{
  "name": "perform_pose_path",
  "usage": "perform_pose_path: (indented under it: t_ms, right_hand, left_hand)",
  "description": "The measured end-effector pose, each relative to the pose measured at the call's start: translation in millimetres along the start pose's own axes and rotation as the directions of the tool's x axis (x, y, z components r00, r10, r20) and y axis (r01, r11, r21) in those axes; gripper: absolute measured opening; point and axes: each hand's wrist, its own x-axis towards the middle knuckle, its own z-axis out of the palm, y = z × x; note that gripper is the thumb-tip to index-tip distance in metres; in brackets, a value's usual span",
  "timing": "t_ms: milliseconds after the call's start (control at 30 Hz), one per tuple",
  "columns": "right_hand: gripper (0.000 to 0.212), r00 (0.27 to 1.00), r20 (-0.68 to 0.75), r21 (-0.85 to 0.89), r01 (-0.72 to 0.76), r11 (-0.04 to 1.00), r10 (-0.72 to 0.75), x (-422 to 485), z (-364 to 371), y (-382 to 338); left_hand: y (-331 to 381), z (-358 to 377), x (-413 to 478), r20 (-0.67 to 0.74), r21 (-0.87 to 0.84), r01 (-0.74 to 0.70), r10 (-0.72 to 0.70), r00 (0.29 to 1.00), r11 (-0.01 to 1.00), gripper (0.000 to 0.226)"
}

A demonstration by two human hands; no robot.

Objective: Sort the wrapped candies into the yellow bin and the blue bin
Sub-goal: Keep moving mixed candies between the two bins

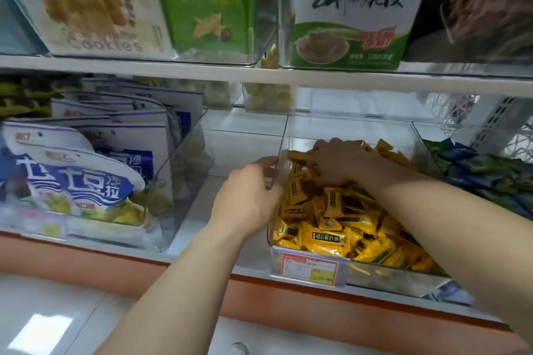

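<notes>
A clear plastic bin [349, 126] on the lower shelf holds a heap of yellow wrapped candies [326, 236]. My left hand [249, 196] grips the bin's left wall, with fingers curled over its top edge. My right hand [340, 164] lies palm down inside the bin on the yellow candies, fingers bent into the pile; what it holds is hidden. To the right, a second clear bin [418, 128] holds blue-green wrapped candies [484, 173].
A bare white gap of shelf [236, 135] lies left of the yellow bin. Further left, a clear bin holds blue-and-white snack bags [86, 178]. An upper shelf [259, 75] carries boxed snacks close overhead. An orange shelf front [115, 265] runs below.
</notes>
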Motion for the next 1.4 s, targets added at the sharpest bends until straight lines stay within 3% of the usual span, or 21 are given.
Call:
perform_pose_path:
  t_ms: [100, 167, 233, 300, 333, 400, 500, 600, 667, 833, 900, 967, 1033, 1067, 1100, 1167, 1300, 1400]
  right_hand:
    - [0.052, 0.978, -0.208, 0.104, 0.014, 0.994, 0.008, -21, -9, -4]
    - [0.042, 0.924, -0.365, 0.225, 0.21, 0.951, -0.117, -39, -11, -15]
    - [0.049, 0.914, -0.207, 0.342, 0.402, 0.849, -0.349, -50, -9, -31]
    - [0.069, 0.879, 0.109, 0.293, 0.417, 0.86, -0.464, -48, 2, -41]
    - [0.076, 0.881, 0.197, 0.227, 0.385, 0.894, -0.43, -43, 6, -41]
    - [0.076, 0.915, 0.211, 0.101, 0.331, 0.938, -0.345, -32, 9, -37]
    - [0.062, 0.968, 0.065, -0.139, 0.251, 0.958, -0.244, -18, 8, -29]
    - [0.057, 0.987, -0.077, -0.254, 0.115, 0.96, -0.139, -12, 2, -21]
    - [0.051, 0.974, -0.209, -0.201, 0.044, 0.979, -0.087, -13, -2, -11]
    - [0.045, 0.941, -0.309, 0.1, -0.114, 0.988, 0.14, -41, -11, 12]
    - [0.04, 0.902, -0.422, 0.265, 0.024, 0.964, 0.094, -59, -10, 3]
    - [0.043, 0.903, -0.414, 0.329, 0.263, 0.907, -0.112, -77, -5, -13]
    - [0.054, 0.919, -0.183, 0.328, 0.392, 0.859, -0.35, -84, 5, -30]
    - [0.06, 0.915, -0.051, 0.279, 0.397, 0.874, -0.399, -82, 11, -36]
    - [0.065, 0.92, 0.038, 0.215, 0.373, 0.902, -0.39, -77, 15, -38]
    - [0.069, 0.953, 0.07, 0.097, 0.286, 0.953, -0.293, -62, 19, -37]
    - [0.058, 0.963, -0.145, -0.188, 0.196, 0.962, -0.225, -36, 17, -27]
    - [0.059, 0.958, -0.263, -0.1, 0.086, 0.991, -0.11, -26, 5, -7]
  left_hand:
    - [0, 1, 2, -0.006, -0.006, 0.008, -0.008, 1.0, 1.0, 0.04]
    - [1, 2, 3, -0.004, -0.012, 0.017, -0.017, 1.0, 1.0, 0.039]
    - [3, 2, 3, -0.006, -0.014, 0.024, -0.024, 1.0, 1.0, 0.04]
    - [4, 3, 1, -0.015, -0.016, 0.024, -0.025, 1.0, 1.0, 0.042]
    - [5, 3, 1, -0.019, -0.013, 0.024, -0.024, 1.0, 1.0, 0.043]
    - [5, 3, -1, -0.02, -0.015, 0.027, -0.027, 0.999, 1.0, 0.043]
    - [5, 3, -2, -0.01, -0.025, 0.04, -0.04, 0.999, 0.999, 0.04]
    - [3, 2, -2, 0.014, -0.01, 0.052, -0.052, 0.999, 0.999, 0.046]
    - [2, 2, -1, 0.022, -0.007, 0.042, -0.042, 0.999, 0.999, 0.046]
    - [0, 2, 0, 0.015, -0.029, 0.018, -0.017, 1.0, 0.999, 0.042]
    - [0, 2, 1, 0.013, -0.038, 0.013, -0.013, 1.0, 0.999, 0.042]
    - [1, 3, 1, 0.011, -0.045, 0.009, -0.009, 1.0, 0.999, 0.043]
    - [1, 5, 2, 0.005, -0.057, 0.009, -0.008, 1.0, 0.998, 0.043]
    - [2, 5, 2, 0.0, -0.061, 0.01, -0.01, 1.0, 0.998, 0.042]
    - [2, 6, 2, -0.005, -0.062, 0.011, -0.011, 1.0, 0.998, 0.042]
    - [2, 6, 1, -0.008, -0.061, 0.009, -0.01, 1.0, 0.998, 0.041]
    - [1, 4, -1, 0.006, -0.016, 0.017, -0.017, 1.0, 1.0, 0.046]
    - [0, 3, -2, 0.028, 0.008, 0.03, -0.03, 0.999, 1.0, 0.05]
